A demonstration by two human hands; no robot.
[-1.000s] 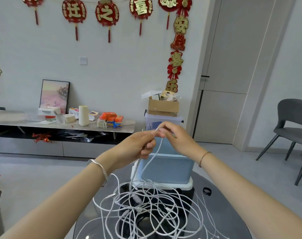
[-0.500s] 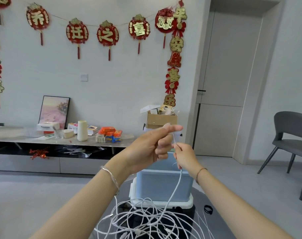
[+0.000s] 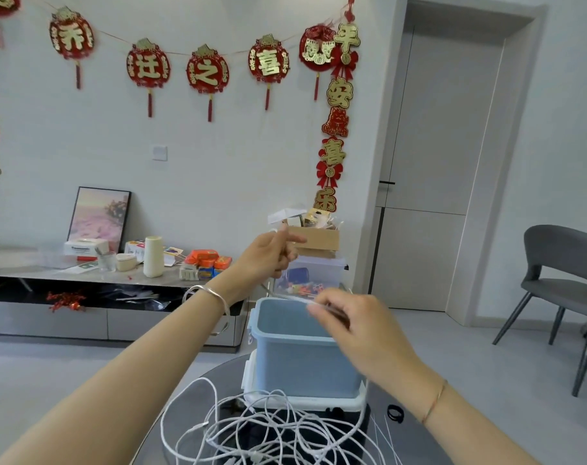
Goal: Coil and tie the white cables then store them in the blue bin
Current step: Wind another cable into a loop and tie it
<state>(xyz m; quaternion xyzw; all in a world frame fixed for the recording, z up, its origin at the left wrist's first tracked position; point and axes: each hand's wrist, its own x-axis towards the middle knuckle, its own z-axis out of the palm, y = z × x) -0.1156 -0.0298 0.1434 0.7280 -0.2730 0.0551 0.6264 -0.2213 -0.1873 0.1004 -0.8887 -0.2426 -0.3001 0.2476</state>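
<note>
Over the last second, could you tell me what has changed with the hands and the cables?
The left hand and right hand, first pinched together on one white cable, have drawn apart: the left rose with its end, the right slid down along the strand. The blue bin and the tangled pile stayed put.

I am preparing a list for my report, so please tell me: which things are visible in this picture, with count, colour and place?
cables: many, white, tangled on the table before the bin
bin: one, blue, on a white base on the table
table: one, dark, bottom of view
ring: one, black, on the table right of the bin
box: one, brown, behind the bin
chair: one, grey, far right
picture: one, pinkish, leaning on the wall, left
decorations: several, red and gold, on the wall
bracelet: one, silver, left wrist
left hand: one, raised, fingers pinch a cable
right hand: one, by the bin's rim, fingers pinch a cable
</note>
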